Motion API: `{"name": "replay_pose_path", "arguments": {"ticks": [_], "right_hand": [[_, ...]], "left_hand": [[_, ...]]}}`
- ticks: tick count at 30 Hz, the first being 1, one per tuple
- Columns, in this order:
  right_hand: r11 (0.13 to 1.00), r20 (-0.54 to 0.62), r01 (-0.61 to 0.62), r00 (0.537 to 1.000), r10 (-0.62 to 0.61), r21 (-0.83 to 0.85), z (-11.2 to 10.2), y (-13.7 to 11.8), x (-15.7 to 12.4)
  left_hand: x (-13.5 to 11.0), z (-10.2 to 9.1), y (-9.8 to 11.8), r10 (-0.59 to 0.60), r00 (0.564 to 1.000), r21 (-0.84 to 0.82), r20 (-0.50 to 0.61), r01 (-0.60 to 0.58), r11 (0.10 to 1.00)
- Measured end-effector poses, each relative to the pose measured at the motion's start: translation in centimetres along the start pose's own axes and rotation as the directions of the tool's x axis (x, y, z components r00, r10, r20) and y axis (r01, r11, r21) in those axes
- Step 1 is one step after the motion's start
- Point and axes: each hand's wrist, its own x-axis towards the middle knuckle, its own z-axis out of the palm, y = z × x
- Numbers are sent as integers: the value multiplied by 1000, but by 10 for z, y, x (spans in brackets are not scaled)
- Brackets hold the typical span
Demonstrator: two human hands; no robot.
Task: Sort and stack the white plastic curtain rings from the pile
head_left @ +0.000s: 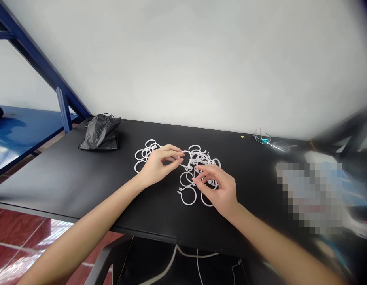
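Nearer the table's (133,213) front edge, the right hand (221,186) bunches its fingertips over loose white rings (188,204); whether gripping one, I cannot tell. Slightly farther back, the left hand (157,164) pinches a single ring (190,155); tangled open ends could snag it, dragging others.

white wall (183,71) | black table (67,174) against it | red tiled floor (20,233), glare | blue frame (38,55) left

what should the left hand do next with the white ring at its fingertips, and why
Probably ease the white ring gently clear of the larger ring pile with the left hand: it is at those fingertips, and the pile's overlapping pieces might snag it, with the right hand right there.
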Motion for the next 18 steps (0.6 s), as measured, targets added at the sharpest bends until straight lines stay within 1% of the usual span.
{"name": "replay_pose_path", "arguments": {"ticks": [2, 5, 7, 9, 10, 12, 14, 16, 18], "right_hand": [[1000, 0, 16, 1000, -16, -17, 1, 1, -1], [999, -42, 25, 999, -26, -29, 3, 2, -3], [999, -80, 28, 996, -31, -34, 2, 2, -3], [999, -86, 42, 995, -45, -33, 1, 1, -3], [998, -78, 50, 996, -52, -25, 0, 1, -3], [998, -40, 60, 997, -60, -1, -1, 1, -4], [997, 0, 72, 997, -72, 20, -1, 1, -5], [996, 28, 88, 996, -89, 26, -1, 1, -7], [994, 47, 111, 993, -112, 21, -1, 0, -7]], "left_hand": [[-1, 6, 3, -60, 998, -88, 12, 61, 994], [-4, 16, 10, -129, 988, -174, 81, 141, 975], [-6, 22, 16, -154, 981, -203, 117, 175, 963], [-9, 26, 21, -149, 982, -179, 113, 168, 970], [-11, 27, 22, -120, 988, -139, 99, 133, 981], [-14, 27, 24, -7, 995, -11, 99, 8, 1000], [-18, 28, 23, 113, 981, 131, 155, -134, 982], [-20, 28, 22, 168, 961, 240, 219, -220, 946], [-21, 28, 19, 189, 952, 318, 241, -262, 911]]}}
